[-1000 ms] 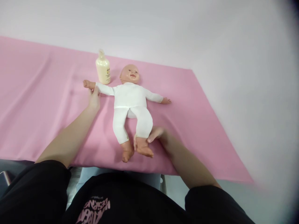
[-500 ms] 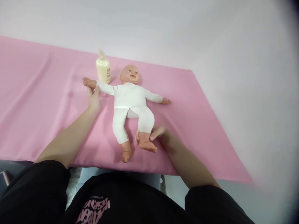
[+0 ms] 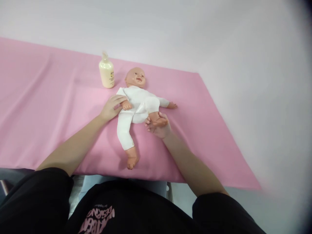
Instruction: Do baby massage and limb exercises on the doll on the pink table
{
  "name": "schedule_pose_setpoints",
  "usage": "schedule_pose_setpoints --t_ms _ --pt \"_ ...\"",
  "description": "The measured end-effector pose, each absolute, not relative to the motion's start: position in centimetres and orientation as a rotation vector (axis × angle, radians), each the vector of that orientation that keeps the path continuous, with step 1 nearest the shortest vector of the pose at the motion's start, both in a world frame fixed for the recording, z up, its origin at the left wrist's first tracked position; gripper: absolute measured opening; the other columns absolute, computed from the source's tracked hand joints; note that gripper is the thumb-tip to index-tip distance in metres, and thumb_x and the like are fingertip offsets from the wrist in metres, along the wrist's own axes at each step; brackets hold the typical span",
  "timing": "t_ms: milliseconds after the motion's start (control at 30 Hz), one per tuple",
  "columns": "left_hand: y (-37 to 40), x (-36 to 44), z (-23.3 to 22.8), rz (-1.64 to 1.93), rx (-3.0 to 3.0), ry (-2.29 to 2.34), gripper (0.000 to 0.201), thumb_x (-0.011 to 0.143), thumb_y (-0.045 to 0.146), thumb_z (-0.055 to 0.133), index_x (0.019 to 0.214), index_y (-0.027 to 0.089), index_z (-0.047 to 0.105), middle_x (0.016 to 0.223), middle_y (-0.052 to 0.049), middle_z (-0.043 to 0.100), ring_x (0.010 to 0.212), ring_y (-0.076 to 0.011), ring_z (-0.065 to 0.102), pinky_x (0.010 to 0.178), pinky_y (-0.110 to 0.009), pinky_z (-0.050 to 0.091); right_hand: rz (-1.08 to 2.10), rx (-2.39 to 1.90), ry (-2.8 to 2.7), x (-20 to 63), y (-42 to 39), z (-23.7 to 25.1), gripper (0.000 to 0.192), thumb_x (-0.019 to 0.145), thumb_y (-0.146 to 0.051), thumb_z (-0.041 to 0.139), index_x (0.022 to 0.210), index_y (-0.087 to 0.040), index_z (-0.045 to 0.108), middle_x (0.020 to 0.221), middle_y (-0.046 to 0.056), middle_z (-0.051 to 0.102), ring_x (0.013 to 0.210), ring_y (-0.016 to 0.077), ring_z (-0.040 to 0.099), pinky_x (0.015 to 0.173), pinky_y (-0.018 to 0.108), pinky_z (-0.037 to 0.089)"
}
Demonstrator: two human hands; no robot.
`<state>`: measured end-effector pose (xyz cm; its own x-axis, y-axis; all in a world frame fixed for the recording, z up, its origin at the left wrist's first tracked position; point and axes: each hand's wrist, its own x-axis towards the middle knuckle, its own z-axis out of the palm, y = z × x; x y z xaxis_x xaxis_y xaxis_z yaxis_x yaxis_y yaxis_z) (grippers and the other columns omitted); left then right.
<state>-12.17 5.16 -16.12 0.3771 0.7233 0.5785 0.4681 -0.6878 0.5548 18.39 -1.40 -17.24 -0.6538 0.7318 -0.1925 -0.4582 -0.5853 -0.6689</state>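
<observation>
- Head view: baby doll (image 3: pixel 136 102) lies face-up on pink sheet (image 3: pixel 48 107) covering the bench.
- Left hand (image 3: pixel 111 109) at doll's near-side arm; fingers curled about the arm, which is folded across the doll's chest.
- Right hand (image 3: pixel 158 126) cupped under one doll foot, gripping it; that leg is bent up toward the doll's belly.
- Doll's other leg lies straight, foot pointing to the sheet's near edge.
- Cream lotion bottle (image 3: pixel 106 72) stands upright just beside the doll's head, not touching it.
</observation>
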Motion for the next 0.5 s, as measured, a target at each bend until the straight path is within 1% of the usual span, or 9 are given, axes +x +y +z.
schedule_pose_setpoints --t_ms 133,233,333,400,500 --pt "5.1 -12.2 -16.1 1.204 2.367 1.056 0.049 0.095 0.059 0.058 0.127 0.024 0.071 0.133 -0.013 0.071 0.127 -0.0303 0.062 0.118 -0.052 0.040 2.247 -0.564 -0.786 18.4 -1.3 -17.5 0.047 0.092 -0.063 0.055 0.090 -0.017 0.061 0.087 0.004 0.065 0.080 0.0160 0.067 0.065 0.028 0.063" --pt "4.9 -12.3 -16.3 1.297 2.291 1.107 0.049 0.094 0.058 0.062 0.128 0.023 0.069 0.132 -0.012 0.070 0.127 -0.0301 0.062 0.118 -0.051 0.041 2.265 -0.453 -0.816 18.4 -1.4 -17.5 0.045 0.090 -0.062 0.059 0.091 -0.017 0.061 0.089 0.004 0.066 0.083 0.0161 0.068 0.068 0.028 0.063" --pt "5.2 -12.5 -16.9 1.482 2.028 1.199 0.055 0.088 0.060 0.070 0.127 0.023 0.066 0.130 -0.012 0.070 0.126 -0.0300 0.062 0.116 -0.049 0.044 2.319 -0.273 -0.883 18.3 -1.4 -17.9 0.047 0.087 -0.064 0.064 0.092 -0.017 0.062 0.091 0.005 0.067 0.086 0.0176 0.068 0.071 0.030 0.064" --pt "6.0 -12.9 -17.5 1.620 1.790 1.202 0.059 0.085 0.061 0.074 0.128 0.023 0.062 0.130 -0.011 0.068 0.128 -0.0298 0.062 0.113 -0.047 0.046 2.372 -0.095 -0.999 18.2 -1.5 -18.5 0.051 0.085 -0.067 0.065 0.094 -0.017 0.064 0.090 0.007 0.068 0.087 0.0202 0.069 0.074 0.034 0.064" --pt "7.6 -13.8 -18.2 1.807 1.511 1.111 0.059 0.088 0.056 0.075 0.133 0.025 0.054 0.140 -0.010 0.061 0.136 -0.0281 0.058 0.115 -0.044 0.046 2.452 0.221 -1.248 18.1 -1.7 -19.6 0.056 0.080 -0.069 0.070 0.098 -0.016 0.067 0.091 0.010 0.071 0.088 0.0247 0.072 0.080 0.042 0.063"
